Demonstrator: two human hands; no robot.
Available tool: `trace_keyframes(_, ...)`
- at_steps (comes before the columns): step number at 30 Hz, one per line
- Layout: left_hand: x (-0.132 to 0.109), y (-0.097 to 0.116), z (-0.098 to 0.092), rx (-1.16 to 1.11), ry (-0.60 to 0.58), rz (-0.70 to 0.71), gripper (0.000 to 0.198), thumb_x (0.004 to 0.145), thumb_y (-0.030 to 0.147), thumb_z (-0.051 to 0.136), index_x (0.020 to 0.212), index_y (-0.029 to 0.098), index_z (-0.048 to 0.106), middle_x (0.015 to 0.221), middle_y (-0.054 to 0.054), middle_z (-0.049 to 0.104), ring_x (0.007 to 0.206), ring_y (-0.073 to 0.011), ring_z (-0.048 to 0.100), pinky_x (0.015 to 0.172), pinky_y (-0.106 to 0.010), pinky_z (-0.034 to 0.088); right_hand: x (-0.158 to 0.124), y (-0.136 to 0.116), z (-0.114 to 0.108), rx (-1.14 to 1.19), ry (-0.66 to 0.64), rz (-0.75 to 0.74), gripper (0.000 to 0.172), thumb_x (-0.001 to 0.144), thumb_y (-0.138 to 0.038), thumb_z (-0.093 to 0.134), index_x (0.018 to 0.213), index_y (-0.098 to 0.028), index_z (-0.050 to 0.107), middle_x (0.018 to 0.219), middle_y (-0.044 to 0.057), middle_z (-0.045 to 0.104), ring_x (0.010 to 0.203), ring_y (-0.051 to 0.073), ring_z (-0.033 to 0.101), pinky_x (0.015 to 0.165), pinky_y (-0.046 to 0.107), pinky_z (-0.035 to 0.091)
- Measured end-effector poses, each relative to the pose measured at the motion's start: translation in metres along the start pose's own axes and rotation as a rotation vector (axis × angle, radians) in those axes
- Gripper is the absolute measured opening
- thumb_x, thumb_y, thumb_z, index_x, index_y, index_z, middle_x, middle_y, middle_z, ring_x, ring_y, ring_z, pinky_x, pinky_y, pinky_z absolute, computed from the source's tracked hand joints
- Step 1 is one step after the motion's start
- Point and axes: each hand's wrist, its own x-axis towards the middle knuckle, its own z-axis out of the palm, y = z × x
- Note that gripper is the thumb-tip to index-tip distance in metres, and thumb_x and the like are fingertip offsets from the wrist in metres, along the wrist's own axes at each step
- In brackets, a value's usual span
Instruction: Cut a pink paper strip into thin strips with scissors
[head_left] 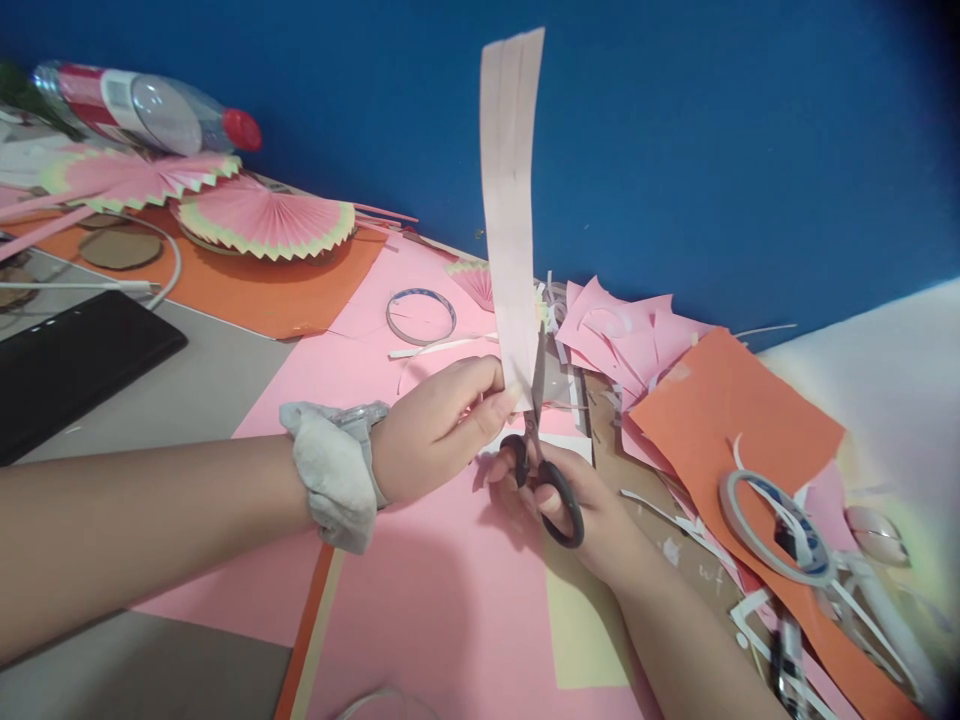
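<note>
My left hand (439, 425) pinches the foot of the strip (511, 200), which stands upright. My right hand (577, 510), just below the strip, has its fingers closed through the loops of the scissors (541, 470), with the blades at the strip's lower edge. I cannot tell how far they gape. To cut well, I judge, the strip wants holding taut and the blades running straight up its length. Under the strip lies a pink sheet (420, 590). Left of it are fans (266, 220) and a bottle (142, 105), right of it orange paper (735, 410), and behind it a blue wall (712, 150).

Bottle (142, 108), paper fans (266, 218), tape ring (421, 315), keyboard (67, 365)
</note>
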Motion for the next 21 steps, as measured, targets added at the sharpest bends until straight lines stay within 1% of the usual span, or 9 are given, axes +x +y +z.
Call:
trace_keyframes(12,0.0003,0.0001,0.0002,0.025,0.005,-0.016,0.026,0.095,0.035,0.033,0.078,0.018,0.043,0.070,-0.001,0.046,0.064,-0.0133,0.042,0.063,-0.029,0.037,0.0003,0.0003,0.0002,0.027,0.001,0.018,0.048,0.078,-0.064,0.054,0.085,-0.016,0.057,0.064,-0.001,0.047,0.054,0.014,0.046,0.052,0.026,0.036)
trace_keyframes(21,0.0000,0.0022,-0.0002,0.027,0.006,-0.013,0.027,0.095,0.035,0.032,0.077,0.018,0.042,0.070,0.000,0.046,0.063,-0.0123,0.042,0.062,-0.028,0.037,0.0000,0.0002,0.0016,0.093,0.015,0.031,0.044,0.078,-0.060,0.057,0.084,-0.017,0.058,0.061,-0.002,0.047,0.051,0.012,0.047,0.051,0.025,0.036)
